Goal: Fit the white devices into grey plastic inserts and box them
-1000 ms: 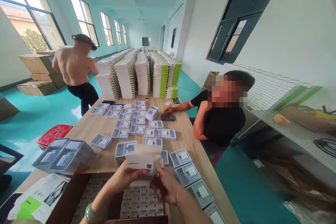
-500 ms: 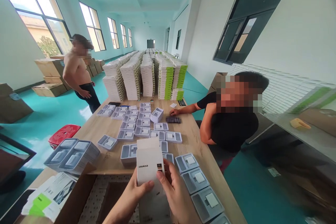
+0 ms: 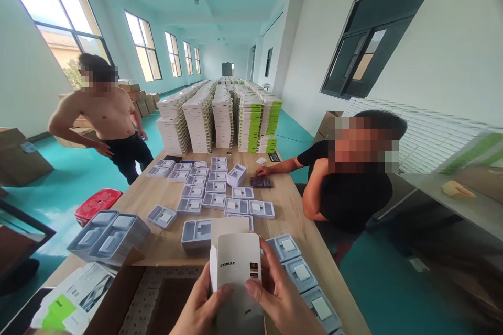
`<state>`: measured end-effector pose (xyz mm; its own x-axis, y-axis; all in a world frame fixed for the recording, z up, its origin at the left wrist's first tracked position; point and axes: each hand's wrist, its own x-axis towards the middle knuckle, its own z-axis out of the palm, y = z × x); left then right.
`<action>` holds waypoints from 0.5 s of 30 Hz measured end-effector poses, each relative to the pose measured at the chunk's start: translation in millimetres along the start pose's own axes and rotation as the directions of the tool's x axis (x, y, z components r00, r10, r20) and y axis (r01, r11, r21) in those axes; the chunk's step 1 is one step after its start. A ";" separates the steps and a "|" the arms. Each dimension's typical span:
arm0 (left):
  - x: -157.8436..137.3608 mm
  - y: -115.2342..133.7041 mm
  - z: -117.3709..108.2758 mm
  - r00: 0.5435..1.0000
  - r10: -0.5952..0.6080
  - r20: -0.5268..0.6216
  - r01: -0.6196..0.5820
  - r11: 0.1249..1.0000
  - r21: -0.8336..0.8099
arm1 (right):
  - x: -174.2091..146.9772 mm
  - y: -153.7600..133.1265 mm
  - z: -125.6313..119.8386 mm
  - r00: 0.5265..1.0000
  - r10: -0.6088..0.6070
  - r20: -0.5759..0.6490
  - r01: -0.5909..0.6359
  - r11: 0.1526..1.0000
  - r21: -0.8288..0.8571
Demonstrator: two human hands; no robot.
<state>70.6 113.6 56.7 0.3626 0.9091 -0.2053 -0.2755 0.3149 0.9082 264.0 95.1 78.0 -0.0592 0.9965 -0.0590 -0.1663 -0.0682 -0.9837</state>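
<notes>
A white cardboard box (image 3: 238,273) printed "CEUKAZ" is upright between my two hands at the bottom middle. Loose flaps show at its top and left side; whatever is inside is hidden. My left hand (image 3: 205,299) grips its left edge, thumb across the front. On the opposite edge my right hand (image 3: 277,293) holds on, its thumb below the small dark label. Grey-blue plastic trays (image 3: 302,271) with white pieces in them line the table just right of my right hand. Another tray stack (image 3: 195,238) stands behind the box.
More trays (image 3: 214,186) cover the wooden table (image 3: 157,246). Tray stacks (image 3: 108,238) and printed sleeves (image 3: 74,293) lie left, beside an open carton (image 3: 128,285). One person (image 3: 353,186) sits at right, another (image 3: 106,120) stands at left. Stacked white boxes (image 3: 198,120) fill the far end.
The box has shifted slightly right and down with both hands, and its top flap has tilted back. The standing person at left has turned and appears nearer.
</notes>
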 end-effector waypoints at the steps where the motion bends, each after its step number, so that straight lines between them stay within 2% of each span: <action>1: -0.3 -2.5 -0.8 0.999 -0.024 0.022 0.024 1.000 -0.012 | 0.4 -5.8 -2.2 0.999 0.015 0.038 -0.014 1.000 -0.011; 5: -2.1 -10.8 0.2 0.994 -0.084 0.063 0.089 0.993 -0.074 | 4.7 -25.1 -12.4 0.984 0.079 0.162 -0.060 0.991 -0.119; 7: -3.3 -9.7 4.2 1.000 -0.018 0.015 0.019 0.996 -0.090 | 7.1 -28.6 -15.8 0.979 0.084 0.185 -0.058 0.989 -0.139; 10: -3.7 -1.9 10.1 0.993 0.073 -0.087 -0.076 0.997 -0.023 | 9.7 -28.2 -17.3 0.971 0.095 0.221 -0.076 0.993 -0.096; 15: 0.3 8.9 6.0 0.981 0.118 -0.156 -0.101 0.988 0.113 | 13.4 -23.5 -17.0 0.964 0.118 0.238 -0.109 0.993 -0.050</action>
<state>73.6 115.0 66.9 0.1843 0.9712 -0.1509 -0.2087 0.1887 0.9596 283.8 110.9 97.4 -0.3109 0.9412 -0.1326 -0.1091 -0.1739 -0.9787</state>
